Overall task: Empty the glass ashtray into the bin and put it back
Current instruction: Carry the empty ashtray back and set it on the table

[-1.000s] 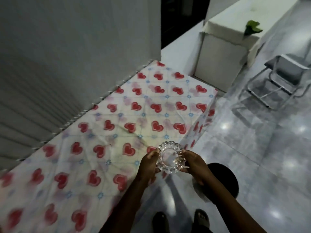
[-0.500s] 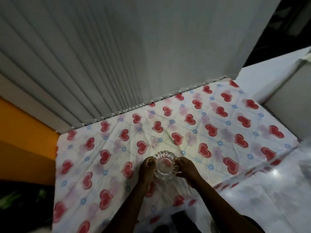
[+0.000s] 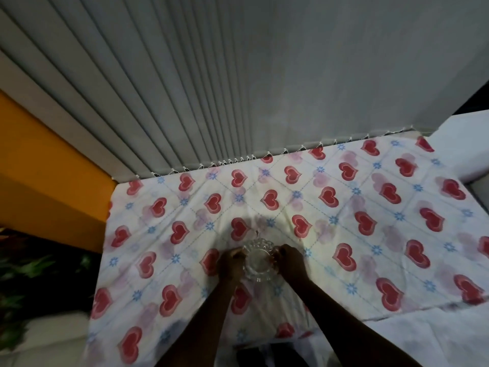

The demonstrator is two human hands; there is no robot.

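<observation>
The left hand [image 3: 230,263] and right hand [image 3: 290,262] are curled closed on the glass ashtray [image 3: 258,260], pinching its scalloped rim at nine and three o'clock, over the tabletop [image 3: 370,234] in a heart-print cloth; it looks heavy, rigid, slick and chippable, so opposite-rim grips seem safest; no writing or brand is legible.

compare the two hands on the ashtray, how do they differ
The left hand grips the ashtray's left rim, the right hand its right rim. The left arm comes up steeply from the bottom edge of the picture, while the right arm slants in from the lower right. The left hand's fingertips reach the rim slightly lower in the picture than the right's. Both share a curled grip on the ashtray over the heart-print cloth.
</observation>
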